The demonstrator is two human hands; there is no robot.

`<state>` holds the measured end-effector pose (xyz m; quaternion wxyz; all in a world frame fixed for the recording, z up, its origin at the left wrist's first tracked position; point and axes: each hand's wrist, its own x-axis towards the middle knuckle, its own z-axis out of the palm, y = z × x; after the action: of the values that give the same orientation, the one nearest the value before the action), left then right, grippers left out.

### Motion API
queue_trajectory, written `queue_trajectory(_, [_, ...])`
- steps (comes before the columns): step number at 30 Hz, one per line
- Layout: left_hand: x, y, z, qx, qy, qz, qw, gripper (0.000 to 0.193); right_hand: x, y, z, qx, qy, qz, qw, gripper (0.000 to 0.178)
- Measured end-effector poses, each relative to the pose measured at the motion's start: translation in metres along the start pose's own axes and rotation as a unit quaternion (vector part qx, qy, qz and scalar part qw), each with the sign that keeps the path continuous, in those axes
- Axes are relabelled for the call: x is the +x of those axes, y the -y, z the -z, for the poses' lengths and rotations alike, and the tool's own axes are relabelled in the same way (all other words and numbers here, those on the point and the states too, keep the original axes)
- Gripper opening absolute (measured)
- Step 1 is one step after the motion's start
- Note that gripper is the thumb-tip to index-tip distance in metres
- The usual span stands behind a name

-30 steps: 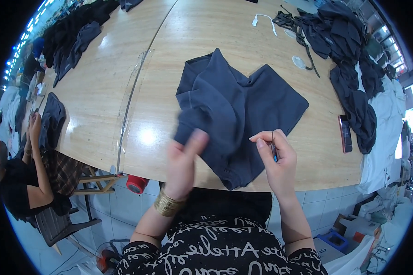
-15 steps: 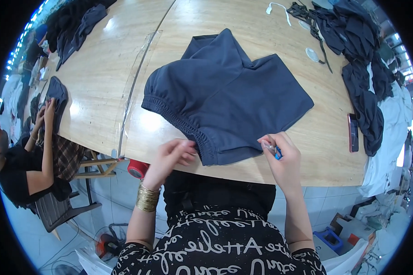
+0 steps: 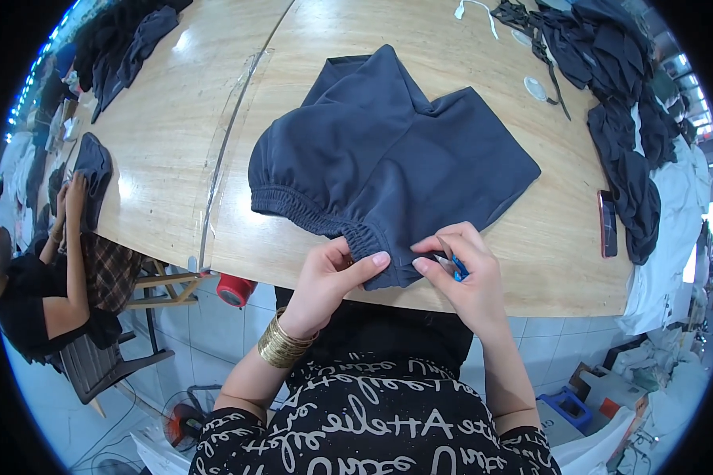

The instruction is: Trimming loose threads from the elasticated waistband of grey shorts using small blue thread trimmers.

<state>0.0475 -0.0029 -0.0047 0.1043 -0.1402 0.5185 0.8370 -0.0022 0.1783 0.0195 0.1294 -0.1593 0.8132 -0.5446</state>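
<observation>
A pair of dark navy shorts (image 3: 420,150) with a gathered elastic waistband lies spread on the wooden table, its waist toward me. My left hand (image 3: 330,277) is closed on the near end of the waistband, thumb on top and fingers tucked inside the opening. Just right of it, my right hand (image 3: 467,273) is bent over the cloth beside the waistband, thumb and forefinger close together at the fabric. A small blue-handled tool (image 3: 459,269) sits in the curl of my right fingers. Most of the tool is hidden, so its kind does not show clearly.
Dark garments (image 3: 622,150) are heaped along the right edge, with a phone (image 3: 608,224) beside them. A white cord (image 3: 475,16) lies at the far side. At the left, a seated co-worker (image 3: 43,293) handles another dark garment (image 3: 93,170). A red object (image 3: 234,290) hangs below the table edge.
My left hand has moved right and gripped the waistband end. My right hand has come left along the cloth toward it, still carrying the blue-handled tool. The waistband's near end is now bunched.
</observation>
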Motion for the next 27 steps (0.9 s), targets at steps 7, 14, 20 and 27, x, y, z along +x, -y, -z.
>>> queue_trajectory(7, [0.0,-0.002,-0.002,-0.036,-0.003,-0.009,0.999,0.019,-0.001,0.004,0.006,-0.007,-0.015,0.005,1.0,0.015])
queue_trajectory(14, [-0.001,0.001,-0.002,-0.07,0.013,-0.001,0.997,0.019,-0.005,0.017,-0.008,-0.011,-0.03,0.03,0.999,0.015])
queue_trajectory(20, [0.001,0.0,-0.003,-0.107,0.033,0.025,0.993,0.02,-0.006,0.011,-0.011,-0.014,-0.073,0.095,0.993,0.019])
queue_trajectory(27, [0.003,0.002,-0.005,-0.19,0.079,0.055,0.977,0.024,-0.005,0.008,-0.011,0.013,-0.094,0.123,0.988,0.019])
